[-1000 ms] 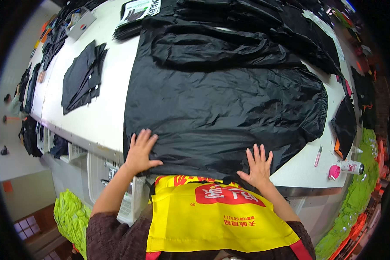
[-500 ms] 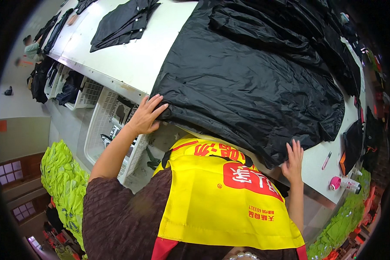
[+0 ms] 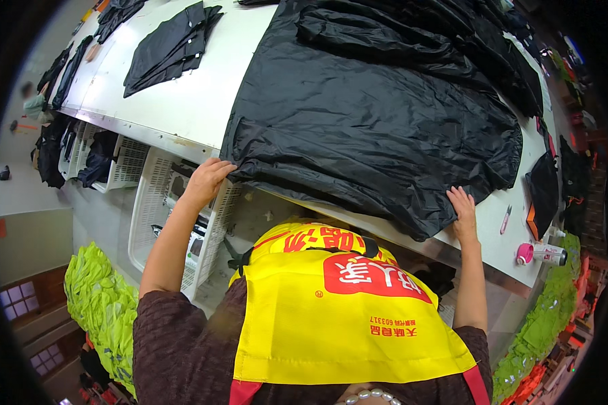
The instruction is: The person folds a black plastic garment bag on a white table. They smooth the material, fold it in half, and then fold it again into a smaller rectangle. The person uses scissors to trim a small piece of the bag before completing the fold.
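A large, shiny black garment [image 3: 371, 128] lies spread over the white table in front of me, its near edge along the table's front and its far part heaped in folds. My left hand [image 3: 211, 179] is at its near left corner, the fingers together and pinching the edge. At the near right edge is my right hand [image 3: 463, 213], its fingers stretched out and their tips touching the fabric. The thumb's contact there is hard to make out.
A white table [image 3: 182, 111] bears a stack of folded black pieces [image 3: 165, 50] at left. White plastic baskets [image 3: 148, 202] stand below its left side. At right are a pink-capped bottle [image 3: 544, 254], a small cutter [image 3: 506, 220] and a black-and-orange item [image 3: 542, 196]. Lime-green garments [image 3: 98, 304] are piled at left.
My left hand has gone from spread fingers on the garment's corner to fingers drawn together at its edge. My right hand stays at the right edge. The whole view has shifted slightly.
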`<state>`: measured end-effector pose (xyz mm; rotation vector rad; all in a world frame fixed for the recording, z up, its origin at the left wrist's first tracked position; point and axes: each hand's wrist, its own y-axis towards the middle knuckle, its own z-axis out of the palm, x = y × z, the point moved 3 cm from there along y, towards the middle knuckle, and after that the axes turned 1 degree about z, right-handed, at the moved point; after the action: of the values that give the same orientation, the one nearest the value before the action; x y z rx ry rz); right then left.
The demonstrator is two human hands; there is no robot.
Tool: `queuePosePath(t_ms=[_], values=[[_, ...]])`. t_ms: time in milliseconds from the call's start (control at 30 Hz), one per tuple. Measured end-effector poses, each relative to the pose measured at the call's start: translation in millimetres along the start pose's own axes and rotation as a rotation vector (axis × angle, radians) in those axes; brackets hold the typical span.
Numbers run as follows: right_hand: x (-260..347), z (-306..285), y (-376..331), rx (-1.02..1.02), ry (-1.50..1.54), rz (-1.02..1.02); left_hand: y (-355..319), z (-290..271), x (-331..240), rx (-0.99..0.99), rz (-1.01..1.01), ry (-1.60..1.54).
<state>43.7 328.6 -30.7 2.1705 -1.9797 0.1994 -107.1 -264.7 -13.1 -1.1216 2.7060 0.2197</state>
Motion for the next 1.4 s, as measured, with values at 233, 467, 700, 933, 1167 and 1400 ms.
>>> queuePosePath(t_ms=[233, 467, 700, 933, 1167, 1400], values=[[5.2, -49.4, -2.6, 0.308, 0.365, 0.186, -3.5, -87.3, -7.5, 0.295, -0.284, -0.245], [-18.4, -58.3, 31.6, 0.219, 0.544, 0.327, 97.1, -116.5, 56.0, 0.480, -0.419, -0.392], [-60.4, 15.0, 78.5, 0.173, 0.274, 0.431, 157.5, -2.6, 99.2, -0.437, -0.450, -0.099], [-13.9, -46.1, 42.6, -0.129, -0.031, 0.615, 100.6, 16.8, 27.0, -0.314, -0.865, 0.039], [-40.9, -10.0, -0.9, -0.009, -0.135, 0.479, 69.3, 38.3, 14.3, -0.287, -0.832, 0.030], [46.2, -25.9, 31.7, -0.248, -0.104, 0.071, 98.6, 7.4, -33.3, -0.475, -0.227, 0.150]])
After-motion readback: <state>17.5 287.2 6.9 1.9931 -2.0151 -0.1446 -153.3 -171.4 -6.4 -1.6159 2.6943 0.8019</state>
